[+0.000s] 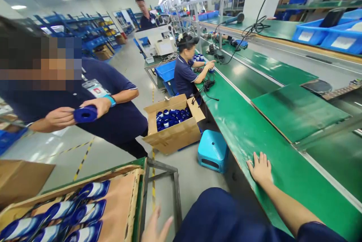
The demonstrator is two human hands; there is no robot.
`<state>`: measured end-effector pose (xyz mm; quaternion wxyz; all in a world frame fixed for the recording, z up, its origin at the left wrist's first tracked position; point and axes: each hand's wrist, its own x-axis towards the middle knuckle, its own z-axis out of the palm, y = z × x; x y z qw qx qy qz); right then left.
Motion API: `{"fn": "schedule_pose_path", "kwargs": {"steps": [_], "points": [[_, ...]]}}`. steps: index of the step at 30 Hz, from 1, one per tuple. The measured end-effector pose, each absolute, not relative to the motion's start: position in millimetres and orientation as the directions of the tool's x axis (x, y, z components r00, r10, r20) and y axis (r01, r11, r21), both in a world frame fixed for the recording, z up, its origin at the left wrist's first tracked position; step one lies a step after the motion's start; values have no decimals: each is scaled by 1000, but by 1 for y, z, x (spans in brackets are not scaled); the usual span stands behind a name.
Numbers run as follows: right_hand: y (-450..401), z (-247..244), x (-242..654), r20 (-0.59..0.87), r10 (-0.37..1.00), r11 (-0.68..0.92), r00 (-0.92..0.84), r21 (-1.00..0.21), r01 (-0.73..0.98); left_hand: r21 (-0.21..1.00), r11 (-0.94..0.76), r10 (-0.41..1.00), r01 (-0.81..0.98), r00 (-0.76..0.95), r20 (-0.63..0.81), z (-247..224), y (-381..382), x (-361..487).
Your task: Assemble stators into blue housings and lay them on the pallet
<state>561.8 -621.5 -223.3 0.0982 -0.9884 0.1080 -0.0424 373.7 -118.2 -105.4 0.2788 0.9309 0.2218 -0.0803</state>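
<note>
My right hand (260, 169) lies palm down on the green worktop (237, 129), fingers spread, holding nothing. Low in the picture my left hand (157, 225) is held beside the wooden tray (124, 212), its fingers apart and slightly blurred; nothing shows in it. Several blue cylindrical parts with white bands (89, 212) lie in rows on that tray. At the left a co-worker (107, 80) holds a similar blue part (85, 114) in both hands.
A cardboard box (175, 136) full of blue parts stands on the floor near a blue stool (213, 149). Another co-worker (185, 70) sits at the worktop by black cables (208, 83). A metal frame (177, 189) stands beside the tray. Blue bins (313, 32) sit at right.
</note>
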Motion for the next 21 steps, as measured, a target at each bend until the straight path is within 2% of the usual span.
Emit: {"fn": "schedule_pose_path", "kwargs": {"steps": [3, 6, 8, 13, 18, 21], "points": [[-628, -228, 603, 88, -199, -962, 976, -208, -178, 548, -755, 83, 360, 882, -465, -124, -179, 468], [-634, -238, 627, 92, -208, -960, 974, -209, -186, 588, -763, -118, 267, 837, -534, -147, -220, 572], [-636, -244, 637, 88, -226, -957, 970, -206, -204, 583, -775, -174, 244, 805, -567, -168, -235, 637], [-633, -262, 668, 87, -270, -949, 959, -192, -249, 480, -869, -249, 116, 736, -630, -240, -247, 801], [-623, -286, 716, 245, -568, -823, 785, -151, -548, 435, -897, -384, -84, 637, -669, -322, -262, 985], [-620, -306, 735, 284, -605, -796, 744, -177, -579, 421, -889, -440, -180, 592, -675, -378, -278, 1088]]}}
